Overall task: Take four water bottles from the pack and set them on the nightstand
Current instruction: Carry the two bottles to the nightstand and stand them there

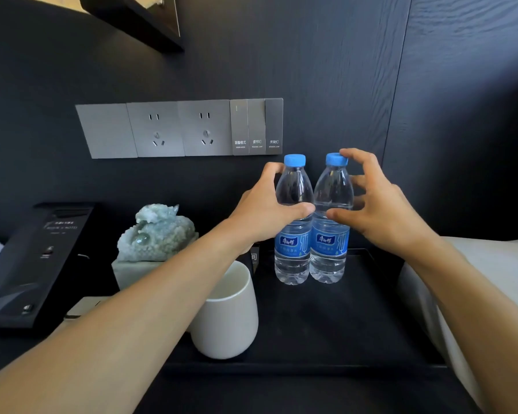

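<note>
Two clear water bottles with blue caps and blue labels stand upright side by side at the back of a black tray [341,324] on the nightstand. My left hand [260,213] wraps the left bottle [293,249] at its shoulder, thumb across the front. My right hand [380,204] is cupped loosely around the right bottle [329,249]. Its fingers are spread, the index fingertip is by the cap and the thumb tip rests at the bottle's front. The bottle pack is out of view.
A white cup [228,318] stands on the tray under my left forearm. A pale green stone carving [156,234] sits to the left, beside a black phone console [33,264]. Sockets and switches [180,130] line the dark wall. White bedding [491,279] lies to the right.
</note>
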{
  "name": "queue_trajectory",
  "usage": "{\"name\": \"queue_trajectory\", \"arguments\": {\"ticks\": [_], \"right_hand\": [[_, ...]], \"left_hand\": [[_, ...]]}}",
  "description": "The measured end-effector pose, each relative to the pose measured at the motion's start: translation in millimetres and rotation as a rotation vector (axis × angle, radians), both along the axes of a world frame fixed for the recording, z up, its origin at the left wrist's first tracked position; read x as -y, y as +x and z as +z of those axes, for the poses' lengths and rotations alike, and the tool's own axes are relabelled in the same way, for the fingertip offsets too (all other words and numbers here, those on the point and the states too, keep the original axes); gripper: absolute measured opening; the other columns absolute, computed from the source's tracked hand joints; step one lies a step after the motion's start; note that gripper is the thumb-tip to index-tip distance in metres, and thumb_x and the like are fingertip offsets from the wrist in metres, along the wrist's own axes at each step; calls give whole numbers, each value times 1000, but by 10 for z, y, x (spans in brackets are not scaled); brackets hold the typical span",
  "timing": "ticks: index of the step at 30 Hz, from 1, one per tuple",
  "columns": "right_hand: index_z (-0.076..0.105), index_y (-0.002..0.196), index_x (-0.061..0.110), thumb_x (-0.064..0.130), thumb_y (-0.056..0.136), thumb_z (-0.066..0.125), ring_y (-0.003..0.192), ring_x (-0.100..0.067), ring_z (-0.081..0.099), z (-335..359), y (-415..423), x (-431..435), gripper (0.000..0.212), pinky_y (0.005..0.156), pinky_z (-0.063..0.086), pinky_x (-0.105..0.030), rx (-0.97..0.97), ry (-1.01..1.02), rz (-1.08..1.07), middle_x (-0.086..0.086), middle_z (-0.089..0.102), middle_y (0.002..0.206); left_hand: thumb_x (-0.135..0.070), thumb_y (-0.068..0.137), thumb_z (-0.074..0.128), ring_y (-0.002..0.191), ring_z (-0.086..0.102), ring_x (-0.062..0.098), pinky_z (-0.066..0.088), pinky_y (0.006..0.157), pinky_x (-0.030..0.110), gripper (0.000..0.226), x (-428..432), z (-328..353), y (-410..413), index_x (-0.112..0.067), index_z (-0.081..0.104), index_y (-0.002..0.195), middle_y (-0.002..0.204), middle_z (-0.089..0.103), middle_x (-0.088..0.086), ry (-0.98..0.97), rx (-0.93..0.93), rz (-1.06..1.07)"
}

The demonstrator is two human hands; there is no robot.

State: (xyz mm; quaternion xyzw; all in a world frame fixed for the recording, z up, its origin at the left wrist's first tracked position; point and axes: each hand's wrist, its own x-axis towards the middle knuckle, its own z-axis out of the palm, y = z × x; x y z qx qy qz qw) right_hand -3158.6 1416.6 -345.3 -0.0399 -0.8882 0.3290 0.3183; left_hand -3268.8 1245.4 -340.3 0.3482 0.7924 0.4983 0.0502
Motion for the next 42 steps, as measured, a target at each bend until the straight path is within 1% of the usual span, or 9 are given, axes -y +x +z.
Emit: {"name": "queue_trajectory", "arguments": {"ticks": [4,9,15,23,27,31,33,35,42], "right_hand": [[27,149,42,6,82,82,96,-17,73,14,12,-6,94,90,59,-36,20,0,-7,2,65,133],[25,152,42,8,82,83,83,2,66,9,15,8,97,79,52,-23,29,25,-31,9,62,121],[25,154,41,8,82,83,87,-6,67,4,35,34,98,80,53,-24,22,19,-52,7,62,117],[23,157,42,10,84,80,107,-16,66,-36,39,69,98,102,55,-44,-14,1,-72,6,63,123],[20,158,45,28,85,80,139,-22,52,10,138,25,96,109,47,-39,-40,24,-109,-4,54,151],[48,145,33,40,93,67,116,-14,65,307,340,-27,56,94,53,-36,-310,-133,-260,-1,67,126],[62,126,27,36,94,64,92,-5,66,548,490,-44,33,87,56,-34,-391,-175,-298,11,69,99],[67,111,25,32,95,64,80,0,64,868,748,-96,18,83,55,-26,-382,-173,-343,15,68,87],[67,104,20,28,97,61,89,-8,70,3083,2427,-881,13,82,52,-20,-215,-262,-703,14,70,92]], "left_hand": [[-33,83,82,112,68,22,60,93,50,76,-37,-20,4,-39,35,142,121,68,1,5,-45,35],[-34,84,81,118,65,24,59,96,51,78,-35,-31,5,-39,33,146,132,65,3,13,-44,35],[-31,87,79,121,64,21,58,97,50,76,-4,-61,44,-35,34,147,136,64,1,37,-91,36],[-33,85,81,122,63,17,54,102,42,75,-61,-108,40,-33,37,147,136,66,-2,72,-151,93],[-48,75,84,131,50,21,47,109,48,105,-39,-138,133,-37,17,156,144,53,2,13,-240,169],[-41,91,69,113,52,17,49,97,39,48,-134,29,475,-28,51,133,120,57,-4,151,-605,216],[-25,100,55,94,60,14,53,87,41,13,-321,258,656,-22,61,111,98,64,-7,292,-463,71],[-18,102,48,89,64,12,53,86,39,16,-592,578,908,-19,64,102,89,68,-7,305,-273,-20],[-31,100,49,97,67,19,55,87,40,18,-1720,2673,2416,-22,65,100,100,74,-5,178,21,-307]]}}
